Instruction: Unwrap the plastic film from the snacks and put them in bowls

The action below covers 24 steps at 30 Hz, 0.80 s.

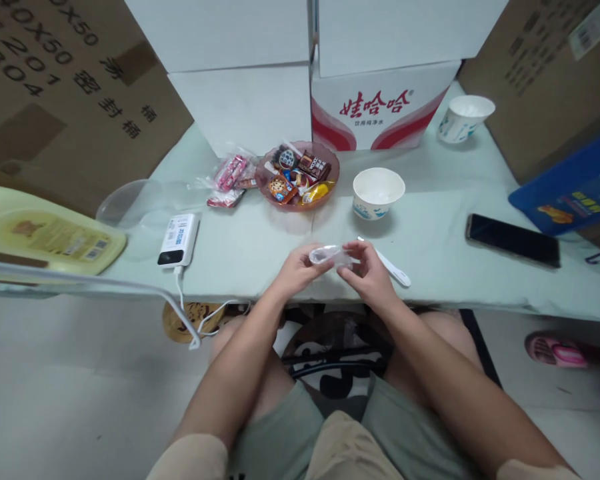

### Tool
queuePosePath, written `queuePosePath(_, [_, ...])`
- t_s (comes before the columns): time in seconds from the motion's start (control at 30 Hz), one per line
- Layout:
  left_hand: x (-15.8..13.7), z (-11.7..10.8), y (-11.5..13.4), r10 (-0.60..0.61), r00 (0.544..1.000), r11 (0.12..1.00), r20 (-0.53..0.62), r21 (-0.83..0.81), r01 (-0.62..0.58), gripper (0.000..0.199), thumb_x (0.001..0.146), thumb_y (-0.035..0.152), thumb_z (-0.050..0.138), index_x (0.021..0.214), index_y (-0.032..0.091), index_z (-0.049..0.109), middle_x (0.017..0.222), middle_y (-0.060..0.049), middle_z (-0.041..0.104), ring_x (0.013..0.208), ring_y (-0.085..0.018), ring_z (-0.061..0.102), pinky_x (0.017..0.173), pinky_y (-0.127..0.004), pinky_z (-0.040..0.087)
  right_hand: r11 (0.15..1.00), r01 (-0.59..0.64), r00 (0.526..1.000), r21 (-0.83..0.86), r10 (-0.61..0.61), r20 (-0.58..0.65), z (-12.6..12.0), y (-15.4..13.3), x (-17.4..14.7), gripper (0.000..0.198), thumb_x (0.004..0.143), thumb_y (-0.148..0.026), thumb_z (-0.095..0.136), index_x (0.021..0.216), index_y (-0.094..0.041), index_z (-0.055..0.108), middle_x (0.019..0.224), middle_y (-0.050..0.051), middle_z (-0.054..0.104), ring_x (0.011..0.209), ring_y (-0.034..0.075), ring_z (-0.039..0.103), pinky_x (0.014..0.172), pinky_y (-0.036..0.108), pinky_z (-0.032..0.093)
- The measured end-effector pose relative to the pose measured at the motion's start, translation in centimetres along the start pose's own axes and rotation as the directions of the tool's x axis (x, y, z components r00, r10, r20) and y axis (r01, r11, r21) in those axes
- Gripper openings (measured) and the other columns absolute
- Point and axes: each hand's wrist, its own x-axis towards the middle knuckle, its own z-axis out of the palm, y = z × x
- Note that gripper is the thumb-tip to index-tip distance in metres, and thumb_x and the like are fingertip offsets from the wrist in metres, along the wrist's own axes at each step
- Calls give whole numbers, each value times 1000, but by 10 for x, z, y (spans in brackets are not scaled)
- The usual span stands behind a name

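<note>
Between my hands, just above the table's front edge, is a small see-through plastic piece (pixel 329 254) with a rounded, shiny left end; its exact kind is hard to make out. My left hand (pixel 300 270) pinches its left side between thumb and fingers. The fingers of my right hand (pixel 367 270) close on its right end, which looks crumpled and slightly blurred. Beside my right hand lies a slim white handle-like tool (pixel 395 270), its far end partly hidden by the fingers. A white paper cup (pixel 379 193) stands upright behind my hands.
A pink glass bowl (pixel 266 195) of wrapped snacks stands near bagged sweets (pixel 231 175). Left are a white power bank (pixel 179 237) with a cable and a yellow jug (pixel 55 230). Right are a phone (pixel 513 240), a second cup (pixel 463 120) and a blue package (pixel 575 180). Boxes (pixel 385 110) line the back.
</note>
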Motion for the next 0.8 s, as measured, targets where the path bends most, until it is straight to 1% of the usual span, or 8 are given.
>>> queuePosePath(0.1, [2, -1, -3, 9, 999, 981, 48, -192, 1, 65, 62, 48, 90, 108, 23, 52, 96, -1, 64, 85, -16, 63, 78, -28, 48, 985, 53, 990, -164, -31, 135, -21, -20, 5, 24, 77, -45, 68, 80, -23, 58, 73, 0, 60, 68, 17, 54, 65, 30, 46])
queuePosePath(0.2, [7, -6, -5, 40, 999, 956, -25, -291, -46, 61, 65, 50, 86, 99, 25, 42, 99, 0, 62, 95, -16, 63, 83, -29, 47, 869, 112, 976, -482, -187, -110, -54, -60, 40, 16, 80, -38, 60, 76, -24, 55, 69, 0, 55, 65, 18, 51, 64, 32, 43])
queuePosePath(0.3, [11, -13, -4, 49, 998, 964, -40, -261, -58, 53, 71, 52, 80, 95, 23, 43, 92, 0, 61, 89, -15, 61, 82, -30, 46, 598, 27, 886, -801, -385, -258, -78, -96, 97, 4, 80, -24, 57, 85, -24, 57, 83, 6, 61, 80, 22, 56, 75, 35, 43])
queuePosePath(0.37, [11, -17, -2, 41, 999, 974, -11, -222, -43, 48, 72, 52, 78, 93, 21, 47, 88, 1, 59, 83, -14, 59, 79, -29, 45, 422, -32, 943, -906, -289, -167, -79, -104, 135, 10, 79, -17, 58, 87, -22, 61, 91, 11, 65, 89, 25, 58, 78, 37, 42])
queuePosePath(0.43, [11, -20, 0, 18, 1000, 985, 13, -171, -15, 44, 73, 52, 76, 89, 20, 50, 83, 1, 58, 79, -13, 56, 76, -29, 44, 330, -40, 999, -943, -17, -48, -70, -100, 163, 11, 73, -10, 62, 79, -20, 63, 84, 11, 65, 87, 25, 59, 77, 36, 41])
queuePosePath(0.63, [9, -25, 4, -16, 995, 992, 104, -124, 28, 47, 71, 59, 75, 81, 19, 53, 68, 5, 52, 61, -10, 49, 62, -26, 40, 402, 4, 913, -916, 372, 167, -39, -62, 200, 20, 65, 3, 72, 57, -15, 68, 56, 0, 60, 62, 13, 56, 68, 31, 42])
queuePosePath(0.73, [9, -27, 3, -3, 993, 994, 121, -105, 15, 50, 71, 63, 73, 76, 18, 53, 62, 6, 47, 55, -8, 42, 56, -25, 35, 429, -53, 905, -902, 403, 138, -33, -50, 209, 6, 77, -7, 76, 81, -11, 75, 77, 7, 71, 75, 18, 66, 72, 33, 48])
queuePosePath(0.8, [7, -29, 3, 15, 994, 995, 106, -97, -4, 49, 71, 63, 72, 75, 18, 53, 60, 6, 45, 56, -8, 40, 55, -25, 32, 464, -62, 931, -884, 346, 117, -29, -45, 211, 22, 90, -26, 72, 109, -14, 72, 109, 10, 71, 97, 22, 68, 84, 36, 55])
